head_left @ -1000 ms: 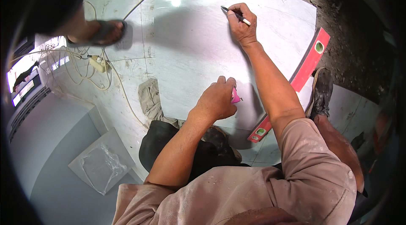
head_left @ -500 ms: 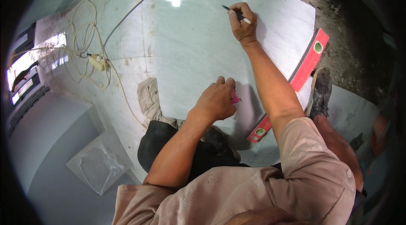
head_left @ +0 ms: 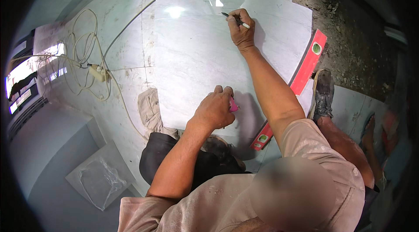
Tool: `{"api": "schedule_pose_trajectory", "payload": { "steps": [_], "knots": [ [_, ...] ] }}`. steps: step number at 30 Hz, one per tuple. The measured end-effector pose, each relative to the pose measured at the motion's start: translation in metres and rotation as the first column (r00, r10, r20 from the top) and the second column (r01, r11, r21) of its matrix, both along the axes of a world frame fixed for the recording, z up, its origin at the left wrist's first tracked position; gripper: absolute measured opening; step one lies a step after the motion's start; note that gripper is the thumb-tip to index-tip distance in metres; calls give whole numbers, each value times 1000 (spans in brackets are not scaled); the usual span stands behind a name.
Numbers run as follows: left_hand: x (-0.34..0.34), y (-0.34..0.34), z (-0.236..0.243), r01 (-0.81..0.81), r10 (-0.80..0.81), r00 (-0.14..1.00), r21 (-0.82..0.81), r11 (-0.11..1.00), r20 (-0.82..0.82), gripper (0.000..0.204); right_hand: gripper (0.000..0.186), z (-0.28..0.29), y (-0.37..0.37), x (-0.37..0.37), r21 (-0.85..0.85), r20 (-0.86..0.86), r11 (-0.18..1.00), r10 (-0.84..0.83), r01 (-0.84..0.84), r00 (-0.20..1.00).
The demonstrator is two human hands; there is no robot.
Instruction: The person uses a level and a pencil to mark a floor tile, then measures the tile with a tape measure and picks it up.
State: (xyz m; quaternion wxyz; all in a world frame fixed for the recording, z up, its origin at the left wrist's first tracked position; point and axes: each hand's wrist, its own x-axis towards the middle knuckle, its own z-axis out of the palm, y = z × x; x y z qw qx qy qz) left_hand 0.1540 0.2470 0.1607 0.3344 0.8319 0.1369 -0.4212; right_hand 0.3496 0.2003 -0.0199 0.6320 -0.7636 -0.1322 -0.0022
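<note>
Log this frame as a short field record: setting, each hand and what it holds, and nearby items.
Setting: a person bends over a large pale marble tile lying on a tiled floor.
Right hand: grip closed on a pen, tip on the tile near its far edge.
Left hand: closed on a small pink object, resting on the tile's near part; what the object is cannot be told.
Right of tile: red spirit level along the edge, a worn shoe beside it.
Left of tile: white power strip with looped cable.
Near left: clear plastic bag.
</note>
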Motion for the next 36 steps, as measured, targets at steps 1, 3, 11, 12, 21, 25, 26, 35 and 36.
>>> {"api": "schedule_pose_trajectory", "payload": {
  "steps": [1, 3, 11, 12, 21, 25, 26, 35, 36],
  "knots": [
    [0, 0, 0, 1, -1, 1000, 2, 1000, -6, 51, 9, -2, 0, 0, 4, 8, 1000, -2, 2, 1000],
    [-1, 1, 2, 1, -1, 1000, 15, 1000, -22, 52, 9, 0, 1, -2, -2, 1, 1000, 15, -15, 1000],
    [0, -1, 7, -22, 22, 999, 15, 1000, -22, 52, 9, -1, -2, 0, -1, 7, 1000, 31, -31, 1000],
    [0, -1, 8, -26, 26, 999, 13, 1000, -26, 52, 9, -1, -1, -1, -4, 9, 1000, 23, -23, 1000],
    [1, 0, 5, -15, 16, 1000, 12, 1000, -24, 52, 9, -1, 3, -2, -44, 10, 998, -37, 37, 999],
    [5, 0, 7, -20, 20, 999, -2, 1000, -34, 53, 8, 0, 1, 0, -59, 5, 997, -41, 41, 999],
    [4, 0, 7, -23, 23, 999, -3, 1000, -38, 53, 8, 0, 1, -1, -55, 6, 998, -42, 42, 999],
    [3, 7, 4, -25, 25, 999, -3, 1000, -48, 57, 9, 5, 7, -6, -45, 25, 998, -35, 36, 999],
    [3, 8, 3, -21, 21, 999, 0, 1000, -44, 57, 8, 5, 8, -5, -35, 46, 999, -39, 41, 998]
  ]
}}
